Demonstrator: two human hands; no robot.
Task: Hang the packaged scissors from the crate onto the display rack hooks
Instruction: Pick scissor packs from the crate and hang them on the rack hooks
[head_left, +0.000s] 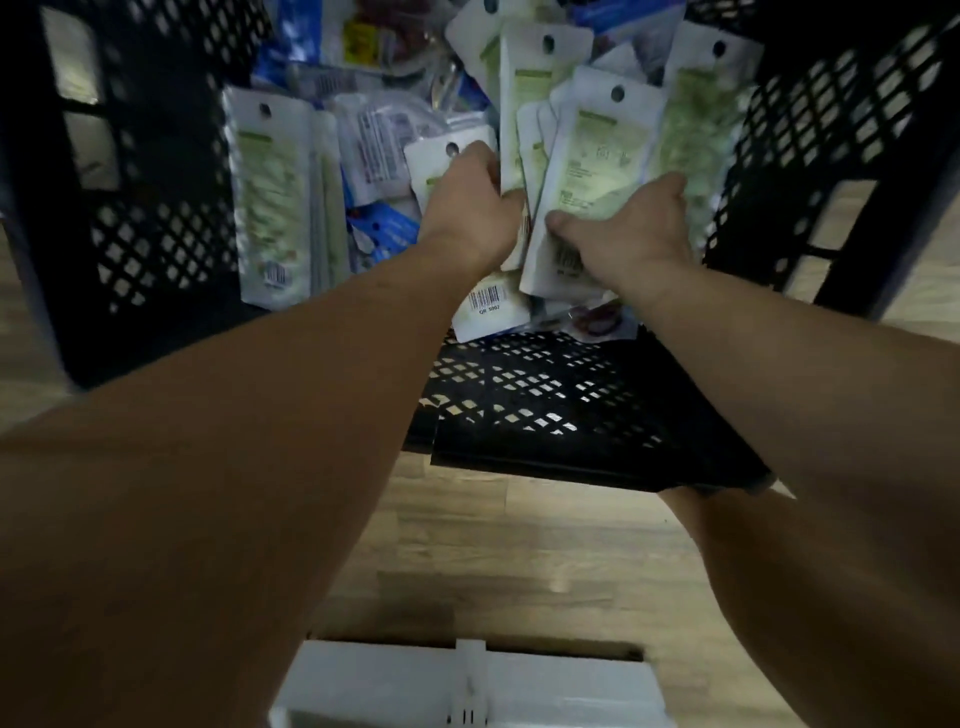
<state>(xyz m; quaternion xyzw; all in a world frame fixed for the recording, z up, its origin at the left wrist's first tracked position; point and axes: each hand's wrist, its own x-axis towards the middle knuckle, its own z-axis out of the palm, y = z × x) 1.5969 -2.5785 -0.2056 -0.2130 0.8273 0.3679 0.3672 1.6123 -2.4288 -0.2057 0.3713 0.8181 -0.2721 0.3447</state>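
Nearest, at the bottom edge, is one white plastic tray (395, 686) on the wooden floor (519, 530); two bare forearms reach away from it into one black lattice crate (571, 415), whose near wall leans low towards the viewer.

Inside the crate the two hands meet in the middle. The left hand (470, 202) has its fingers curled round the left edge of a tall pack (540, 73), which stands up on end. The right hand (634, 228) grasps the front pack (597, 156), thumb across its lower face and fingers behind; a few thinner packs are fanned between the two. Just below the hands lies a card with a barcode label (485, 299).

The crate holds a loose heap of hanging packs, white with green print and a punched hole at the top; at least seven can be counted. They are the two being held, the fanned ones behind, one partly under the left hand (434, 161), one flat at the left (270, 202), one at the right wall (698, 114) and one at the far end (470, 36). What is sealed in them is too blurred to make out. Blue packs (387, 234) and clear bags lie among them, left of the hands and at the back.
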